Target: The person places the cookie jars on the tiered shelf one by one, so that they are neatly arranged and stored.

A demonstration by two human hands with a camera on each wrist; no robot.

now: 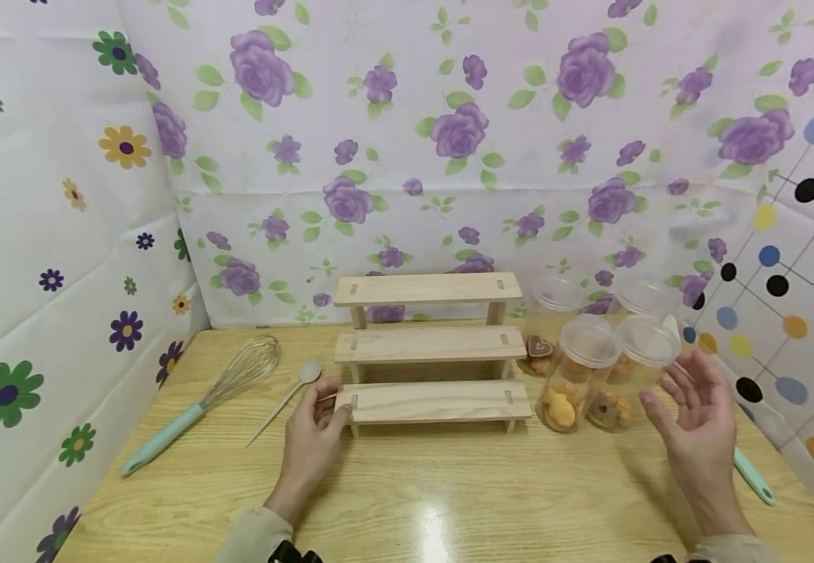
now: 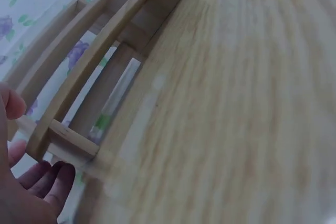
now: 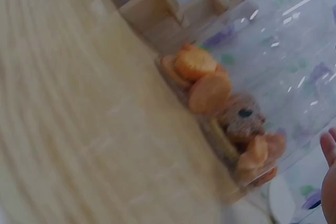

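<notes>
My left hand is at the left end of the lowest step of a three-step wooden display rack. Its thumb and index finger pinch that end, while the other fingers curl beside the leg in the left wrist view. Right of the rack stands a cluster of several clear lidded jars, upright, with cookies at the bottom. Beside the front right jar, my right hand is held with its fingers loosely spread and nothing in them. Only a bit of that hand appears in the right wrist view.
A whisk with a mint handle lies at the left of the wooden table, next to a long thin spoon. A mint handle shows beyond the right hand. Floral cloth hangs close behind the rack.
</notes>
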